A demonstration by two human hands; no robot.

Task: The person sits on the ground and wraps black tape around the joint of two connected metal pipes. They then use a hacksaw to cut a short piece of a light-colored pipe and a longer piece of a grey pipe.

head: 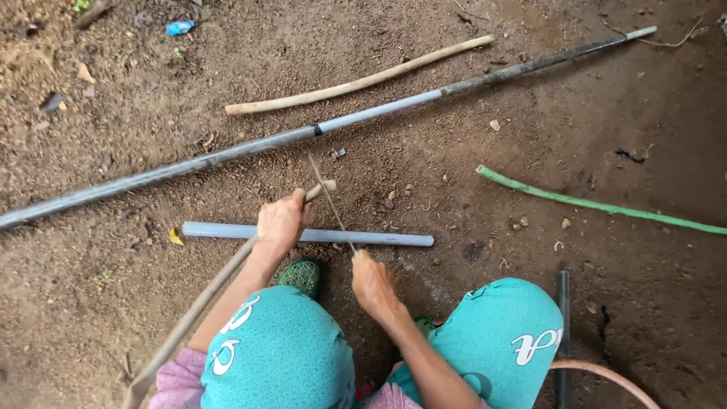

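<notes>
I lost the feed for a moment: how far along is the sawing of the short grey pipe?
Done: the short grey pipe lies flat on the dirt, and the left hand pins it with a wooden stick. In hand: the right hand has a thin saw blade across it. Left: the pipe looks whole; cut depth is too small to tell.

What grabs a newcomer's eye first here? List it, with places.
At centre, the left hand grips a long wooden stick over a short pale grey plastic pipe lying on the brown dirt ground, while the right hand holds a thin saw blade across it. Behind, a long grey pipe runs diagonally.
</notes>
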